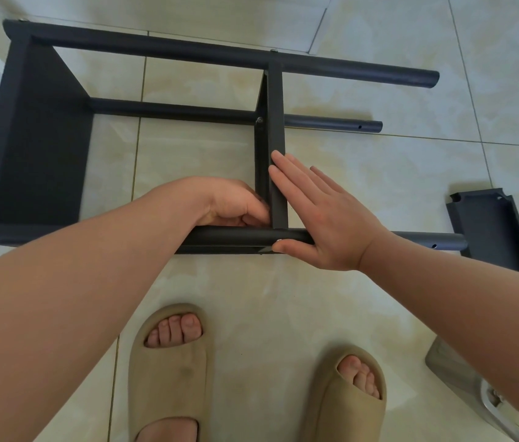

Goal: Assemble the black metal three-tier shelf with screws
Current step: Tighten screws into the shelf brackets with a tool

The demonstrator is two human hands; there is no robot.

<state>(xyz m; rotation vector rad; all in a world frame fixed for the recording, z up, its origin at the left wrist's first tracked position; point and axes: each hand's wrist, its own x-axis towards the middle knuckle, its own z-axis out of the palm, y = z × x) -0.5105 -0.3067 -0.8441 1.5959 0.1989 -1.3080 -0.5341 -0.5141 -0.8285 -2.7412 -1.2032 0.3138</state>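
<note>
Black metal under both hands: the right hand lies flat, fingers straight against the middle tier, thumb on the near pole. The left hand is curled at that joint, can't tell if it's pinching anything. The shelf frame lies sideways on the tiled floor, with a loose tier by the pole's right end.
</note>
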